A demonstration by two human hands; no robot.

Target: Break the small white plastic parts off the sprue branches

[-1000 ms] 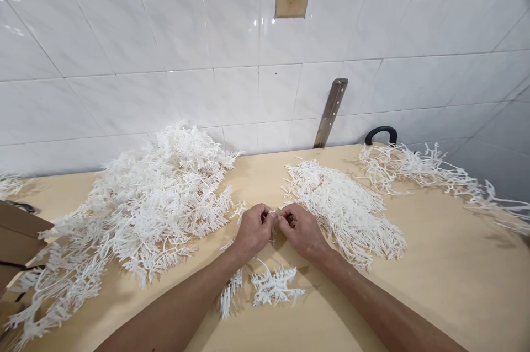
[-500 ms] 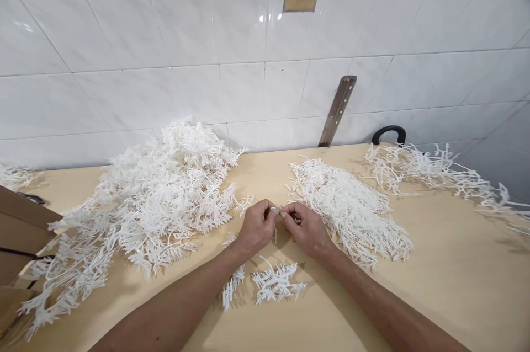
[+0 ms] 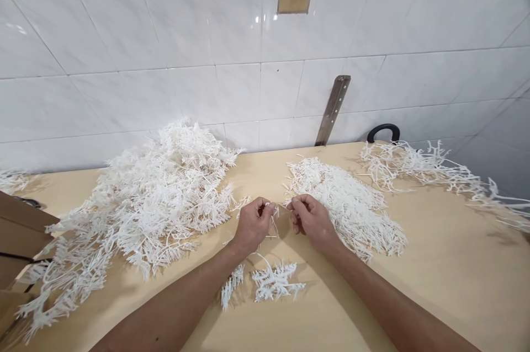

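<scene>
Near the middle of the table, my left hand [image 3: 253, 224] is closed on a thin white branched piece [image 3: 274, 226], whose twigs hang below its fingertips. Just to the right, my right hand [image 3: 310, 220] is pinched, with a thin pale strand at its fingertips. A small gap separates the hands. A large heap of white branched pieces [image 3: 165, 192] lies to the left, and a flatter pile of thin white pieces [image 3: 345, 200] lies beside my right hand. Below the hands are a small white cluster [image 3: 278, 281] and a narrower one [image 3: 232, 286].
Loose white branches [image 3: 426, 167] stretch along the right rear of the wooden table [image 3: 447, 286]. Behind them is a black curved handle [image 3: 383, 131]. A metal strip [image 3: 333, 111] leans on the tiled wall. Cardboard boxes [image 3: 25, 230] stand at the left edge.
My right hand has moved slightly right, away from my left hand, opening a gap between the fingertips. More of the white piece shows below my left hand. The view has shifted a little.
</scene>
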